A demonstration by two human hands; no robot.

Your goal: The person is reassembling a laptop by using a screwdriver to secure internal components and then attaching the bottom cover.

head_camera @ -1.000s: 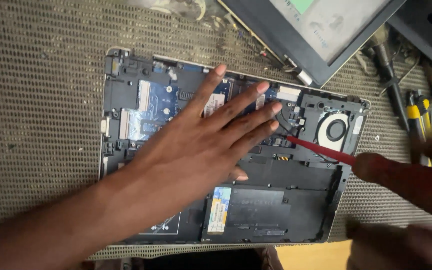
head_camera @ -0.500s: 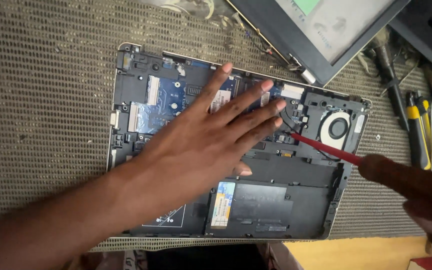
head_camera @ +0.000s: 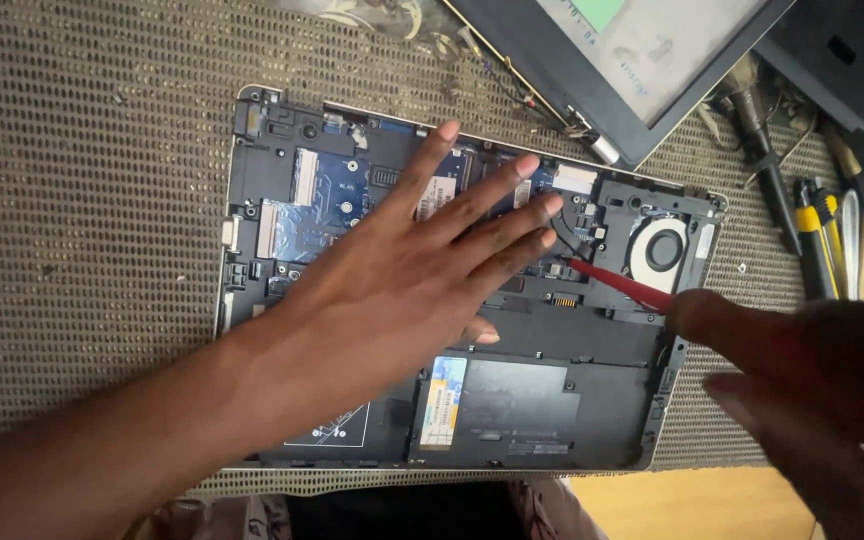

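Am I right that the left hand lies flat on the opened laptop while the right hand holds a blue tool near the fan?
Not quite: the tool is red, not blue, as the head view shows. The left hand does lie flat on the opened laptop, and the right hand holds the tool near the fan.

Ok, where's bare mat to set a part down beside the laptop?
Left of the laptop, the mat is bare to the frame edge. The right side is crowded: tools and the screen above, right hand with its red tool below.

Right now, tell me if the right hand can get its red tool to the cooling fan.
Probably yes. The right hand holds the red tool with its tip just left of the fan. The fan lies uncovered, and the left hand rests flat further left, clear of it.
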